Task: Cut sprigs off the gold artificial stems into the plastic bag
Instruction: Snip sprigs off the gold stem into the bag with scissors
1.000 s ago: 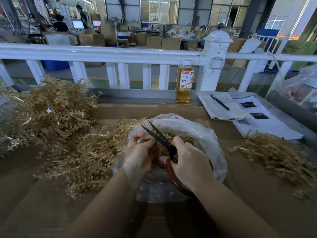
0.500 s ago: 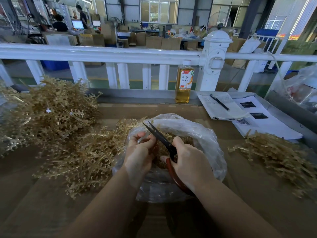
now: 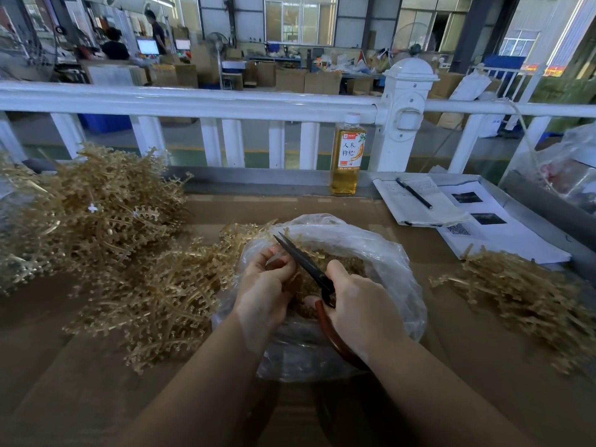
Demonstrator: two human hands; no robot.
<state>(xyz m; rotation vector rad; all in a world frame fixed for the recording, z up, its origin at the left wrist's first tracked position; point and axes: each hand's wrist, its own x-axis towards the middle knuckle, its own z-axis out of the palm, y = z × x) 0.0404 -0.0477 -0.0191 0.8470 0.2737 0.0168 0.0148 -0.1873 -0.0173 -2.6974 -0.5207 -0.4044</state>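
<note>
Pinching a small stem piece over the bag [image 3: 380, 253] at frame centre, the left hand [image 3: 264, 291] sat against the scissors [image 3: 303, 262] gripped by the right hand [image 3: 358, 304]; fingertips [image 3: 274, 253] risked nicking.

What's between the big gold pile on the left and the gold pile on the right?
In the head view, the plastic bag sits between the left pile and right pile, with both hands and scissors over it.
</note>
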